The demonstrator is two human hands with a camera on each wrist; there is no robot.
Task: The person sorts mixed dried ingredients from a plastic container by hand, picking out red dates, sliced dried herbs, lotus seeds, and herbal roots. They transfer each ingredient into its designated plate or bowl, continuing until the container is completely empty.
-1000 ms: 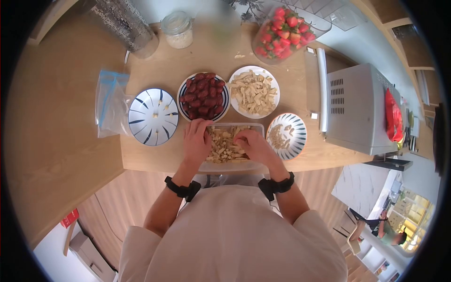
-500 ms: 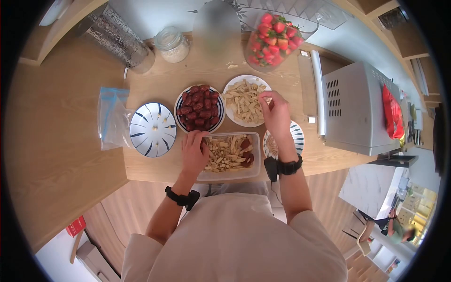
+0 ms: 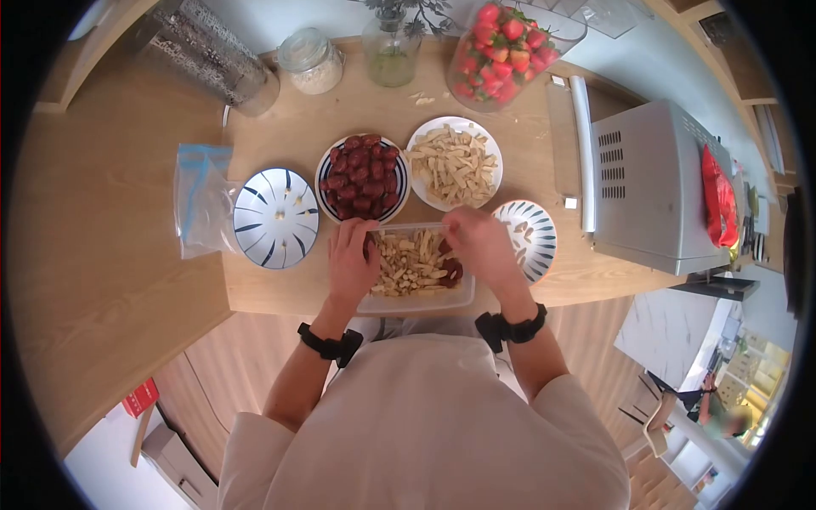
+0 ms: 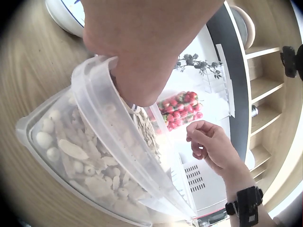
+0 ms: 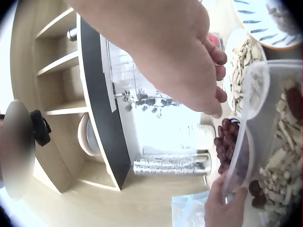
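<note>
A clear plastic container (image 3: 416,303) stands at the table's front edge, filled with pale dried slices (image 3: 408,263), small round pieces and a few red dates (image 3: 450,272). My left hand (image 3: 353,259) grips its far left corner, the thumb over the rim in the right wrist view. Over the container's far right corner hovers my right hand (image 3: 483,246), its fingers curled; I cannot tell whether something small is between them. Beyond the container are red dates (image 3: 364,178) in a blue-rimmed bowl and pale strips (image 3: 455,161) on a white plate (image 3: 497,159).
To the right is a striped bowl (image 3: 541,229) with a few bits; to the left, a blue-striped dish (image 3: 263,204) and a zip bag (image 3: 200,204). A glass jar (image 3: 312,64), a vase (image 3: 391,59) and a strawberry container (image 3: 497,59) line the back. A grey appliance (image 3: 646,187) stands right.
My right hand went from the container out to the plate of pale strips, then back over the container's far right corner. The left hand stayed at the container's left side.
</note>
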